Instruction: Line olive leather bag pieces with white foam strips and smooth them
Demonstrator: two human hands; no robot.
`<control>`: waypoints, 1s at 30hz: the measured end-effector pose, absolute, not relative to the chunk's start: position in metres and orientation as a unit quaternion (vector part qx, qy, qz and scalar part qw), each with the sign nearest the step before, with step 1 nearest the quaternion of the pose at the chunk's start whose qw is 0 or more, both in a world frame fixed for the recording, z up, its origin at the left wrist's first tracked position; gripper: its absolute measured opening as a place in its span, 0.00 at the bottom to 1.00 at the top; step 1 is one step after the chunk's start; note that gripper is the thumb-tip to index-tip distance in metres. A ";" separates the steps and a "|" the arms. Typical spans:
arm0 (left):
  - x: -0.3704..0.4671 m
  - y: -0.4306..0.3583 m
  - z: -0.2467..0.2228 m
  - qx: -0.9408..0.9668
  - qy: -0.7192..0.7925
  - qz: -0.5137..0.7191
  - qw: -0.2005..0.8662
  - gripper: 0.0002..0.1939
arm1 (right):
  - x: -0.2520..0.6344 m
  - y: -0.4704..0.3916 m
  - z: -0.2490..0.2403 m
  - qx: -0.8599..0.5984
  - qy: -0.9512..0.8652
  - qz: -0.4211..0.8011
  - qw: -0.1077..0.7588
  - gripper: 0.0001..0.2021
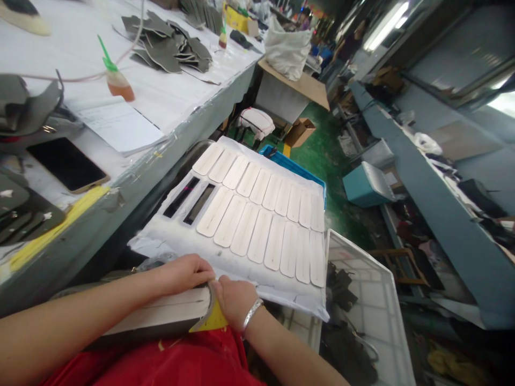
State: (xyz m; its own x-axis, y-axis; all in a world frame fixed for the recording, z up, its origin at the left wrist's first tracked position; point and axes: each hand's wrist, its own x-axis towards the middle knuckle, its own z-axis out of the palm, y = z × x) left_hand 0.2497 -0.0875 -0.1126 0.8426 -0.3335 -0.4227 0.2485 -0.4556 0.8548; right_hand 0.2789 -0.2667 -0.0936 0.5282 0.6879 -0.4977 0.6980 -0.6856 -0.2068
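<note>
A long pale strip (161, 316) lies across my lap, with a yellow layer (213, 320) showing at its right end. My left hand (185, 273) rests curled over the top of that end. My right hand (235, 300), wearing a silver bracelet, pinches the same end from the right. Just beyond both hands lies a white backing sheet (161, 236) carrying two rows of several pale die-cut strips (257, 214). Two slots (189, 198) at the sheet's left are empty and dark.
The worktable (132, 177) on my left holds a phone (68, 163), a green-nozzled glue bottle (118, 80), papers and grey cut pieces (173, 43). A white crate (362, 284) stands at lower right, a blue crate (298, 169) behind the sheet, and a teal bin (364, 185) on the green floor.
</note>
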 end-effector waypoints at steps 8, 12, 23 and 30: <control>0.231 -0.090 -0.106 0.817 -0.021 -0.260 0.515 0.17 | 0.263 -0.269 -0.090 0.879 0.372 -0.300 -0.011 0.27; 0.235 -0.092 -0.113 0.826 -0.016 -0.272 0.494 0.19 | 0.265 -0.270 -0.096 0.884 0.361 -0.298 -0.029 0.29; 0.237 -0.081 -0.087 0.809 0.006 -0.284 0.515 0.32 | 0.266 -0.300 -0.099 0.875 0.346 -0.245 -0.235 0.26; 0.207 -0.098 -0.082 0.913 -0.019 -0.172 0.369 0.31 | 0.245 -0.329 -0.114 0.850 0.170 -0.194 -0.458 0.29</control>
